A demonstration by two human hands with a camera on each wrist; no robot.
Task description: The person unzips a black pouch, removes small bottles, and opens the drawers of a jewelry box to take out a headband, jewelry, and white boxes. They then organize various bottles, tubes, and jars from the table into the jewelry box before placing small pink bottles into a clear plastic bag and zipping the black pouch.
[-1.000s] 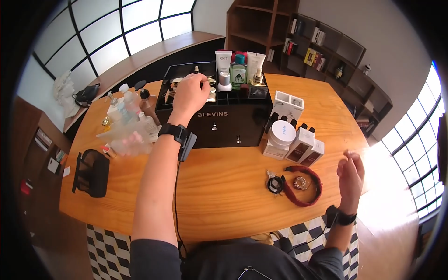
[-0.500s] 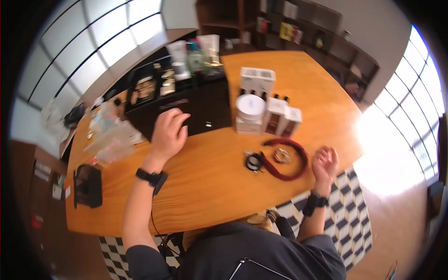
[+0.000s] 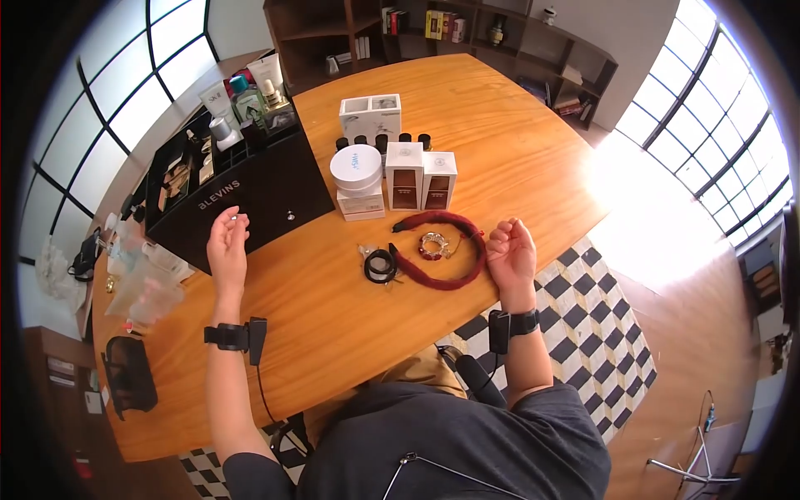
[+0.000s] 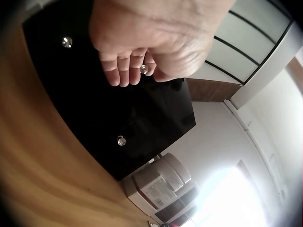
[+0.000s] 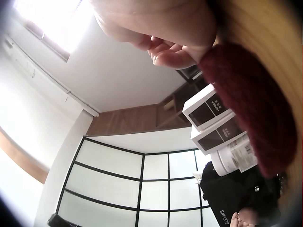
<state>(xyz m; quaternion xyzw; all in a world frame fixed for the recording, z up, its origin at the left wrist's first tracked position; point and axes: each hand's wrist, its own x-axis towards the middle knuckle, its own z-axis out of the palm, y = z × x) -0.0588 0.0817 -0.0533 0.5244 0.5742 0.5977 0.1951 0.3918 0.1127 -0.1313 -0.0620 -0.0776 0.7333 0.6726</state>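
My left hand (image 3: 227,254) hovers before the front of a black cosmetics organizer (image 3: 258,200), fingers loosely bent and holding nothing. In the left wrist view, a clear drawer knob (image 4: 143,69) shows between its fingers and thumb, overlapped by the hand. Two more knobs sit on the same glossy front. Near the table's right edge, my right hand (image 3: 511,254) is held palm up, its fingers loosely curled round nothing. Close beside it lies a dark red headband (image 3: 481,254). Inside the headband's curve is a beaded bracelet (image 3: 433,246), with black hair ties (image 3: 381,267) to its left.
Two white boxes with dark panels (image 3: 406,179) and a white round jar (image 3: 356,169) stand mid-table, a white carton (image 3: 371,121) behind them. Tubes and bottles top the organizer. A dark case (image 3: 129,375) and a translucent plastic bag (image 3: 137,287) are at the left.
The left hand has come off the organizer's top and down in front of its drawers. The right hand has lowered beside the headband. The head view has swung to the right.
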